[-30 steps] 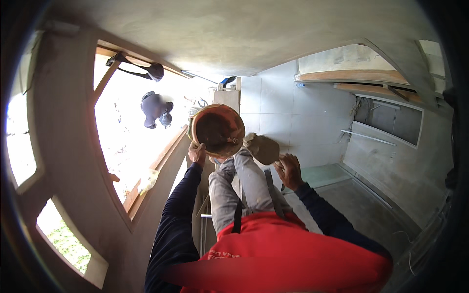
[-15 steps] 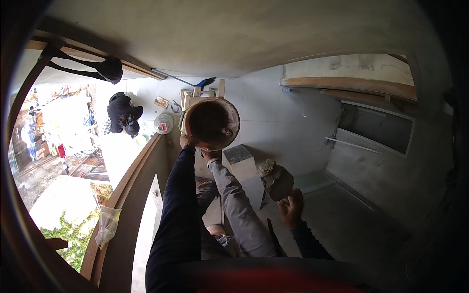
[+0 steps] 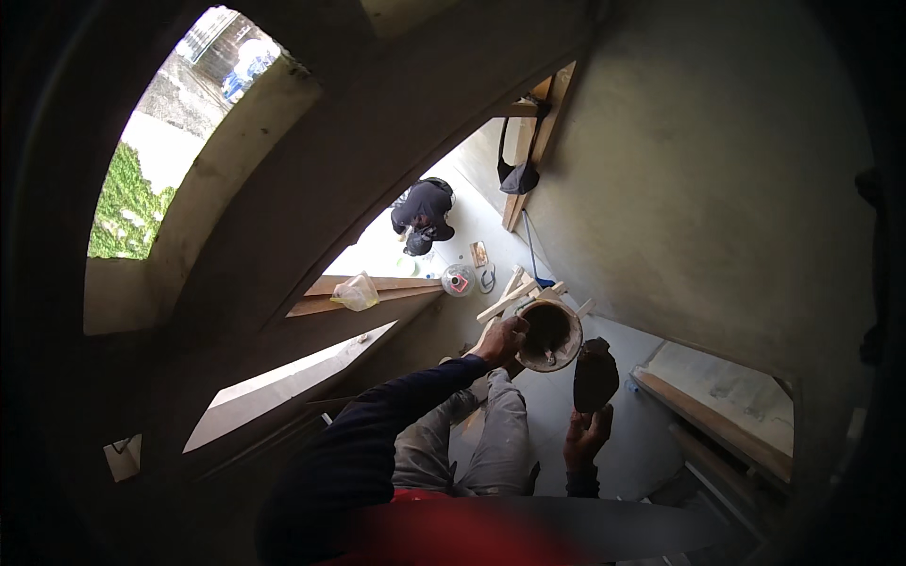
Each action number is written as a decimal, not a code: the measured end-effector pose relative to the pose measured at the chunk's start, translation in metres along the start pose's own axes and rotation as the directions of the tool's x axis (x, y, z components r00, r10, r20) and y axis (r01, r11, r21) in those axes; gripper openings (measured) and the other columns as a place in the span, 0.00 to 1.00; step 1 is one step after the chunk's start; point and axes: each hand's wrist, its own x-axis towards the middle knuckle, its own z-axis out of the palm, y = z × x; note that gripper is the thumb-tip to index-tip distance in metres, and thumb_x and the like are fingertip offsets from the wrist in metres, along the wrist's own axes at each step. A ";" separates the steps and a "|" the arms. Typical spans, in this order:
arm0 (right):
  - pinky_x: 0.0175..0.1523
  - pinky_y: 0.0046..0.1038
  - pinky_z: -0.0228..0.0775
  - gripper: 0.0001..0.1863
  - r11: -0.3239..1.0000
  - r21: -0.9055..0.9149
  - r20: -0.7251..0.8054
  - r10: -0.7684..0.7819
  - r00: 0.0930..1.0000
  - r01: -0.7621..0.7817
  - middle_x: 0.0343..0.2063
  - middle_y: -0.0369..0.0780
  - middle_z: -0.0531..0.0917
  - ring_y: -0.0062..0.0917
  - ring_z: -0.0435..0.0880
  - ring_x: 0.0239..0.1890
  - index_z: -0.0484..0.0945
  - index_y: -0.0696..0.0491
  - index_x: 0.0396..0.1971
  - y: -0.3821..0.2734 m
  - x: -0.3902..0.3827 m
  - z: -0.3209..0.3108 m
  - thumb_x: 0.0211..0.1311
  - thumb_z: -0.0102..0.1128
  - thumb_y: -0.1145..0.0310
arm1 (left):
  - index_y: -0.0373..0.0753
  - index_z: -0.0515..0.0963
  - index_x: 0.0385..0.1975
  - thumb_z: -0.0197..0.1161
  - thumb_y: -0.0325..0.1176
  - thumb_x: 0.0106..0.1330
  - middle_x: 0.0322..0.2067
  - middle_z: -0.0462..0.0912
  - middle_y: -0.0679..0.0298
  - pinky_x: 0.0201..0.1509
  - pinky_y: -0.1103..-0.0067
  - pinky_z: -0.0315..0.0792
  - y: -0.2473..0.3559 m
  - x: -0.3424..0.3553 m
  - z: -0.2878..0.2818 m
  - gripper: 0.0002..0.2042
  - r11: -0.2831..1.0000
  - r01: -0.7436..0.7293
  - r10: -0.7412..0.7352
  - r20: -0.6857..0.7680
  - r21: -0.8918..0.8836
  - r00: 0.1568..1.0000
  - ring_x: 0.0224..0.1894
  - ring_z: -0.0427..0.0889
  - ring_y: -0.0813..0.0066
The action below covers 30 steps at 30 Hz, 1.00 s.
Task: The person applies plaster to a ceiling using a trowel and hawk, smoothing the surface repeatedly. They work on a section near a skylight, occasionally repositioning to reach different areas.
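Note:
My left hand [image 3: 503, 341] is closed on the rim of a round bucket [image 3: 578, 330], whose mouth faces me. The bucket's inside is dark, with a smear of greyish material low on its wall. My right hand [image 3: 587, 439] grips a trowel, its handle hidden in my fingers. The broad dark trowel blade [image 3: 595, 377] points up just right of the bucket, apart from it. Whether mortar lies on the blade is too dark to tell. My grey-trousered legs [image 3: 500, 434] show below the bucket.
Wooden pieces [image 3: 505, 300] stand beside the bucket, near a blue-headed broom [image 3: 545, 282]. A clear round container [image 3: 459, 280] sits lower down, and a person in dark clothing [image 3: 425, 212] bends beyond it. A plastic bag [image 3: 356, 291] lies on the wooden ledge at left. Plastered wall [image 3: 708, 170] rises right.
The whole view has turned, bringing the left wall and opening closer. The trowel has come upright and nearer the bucket; the pale lump at its tip no longer shows. My left hand stays on the bucket.

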 end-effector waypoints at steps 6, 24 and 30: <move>0.44 0.41 0.72 0.16 0.969 0.091 0.145 -0.240 0.960 0.229 0.38 0.52 0.78 0.47 0.79 0.39 0.75 0.61 0.46 -0.136 0.068 -0.050 0.68 0.65 0.64 | 0.39 0.81 0.41 0.64 0.24 0.61 0.42 0.86 0.58 0.52 0.68 0.78 0.217 -0.098 -0.193 0.09 0.846 -0.463 0.532 -0.460 0.263 0.711 0.46 0.85 0.57; 0.23 0.28 0.81 0.15 0.955 0.292 0.575 -0.225 0.786 0.060 0.29 0.43 0.80 0.25 0.85 0.22 0.70 0.60 0.42 -0.448 0.166 -0.038 0.72 0.57 0.61 | 0.30 0.81 0.38 0.59 0.30 0.64 0.35 0.84 0.50 0.49 0.61 0.77 0.304 -0.145 -0.440 0.10 0.733 0.150 0.577 -0.722 0.664 0.381 0.41 0.85 0.52; 0.23 0.30 0.81 0.17 0.946 0.323 0.631 -0.200 0.749 -0.019 0.31 0.41 0.76 0.26 0.84 0.23 0.70 0.60 0.42 -0.469 0.188 -0.023 0.71 0.58 0.59 | 0.27 0.77 0.57 0.51 0.36 0.73 0.48 0.82 0.46 0.66 0.65 0.70 0.304 -0.127 -0.450 0.21 0.876 0.210 0.233 -0.764 0.433 0.602 0.56 0.80 0.54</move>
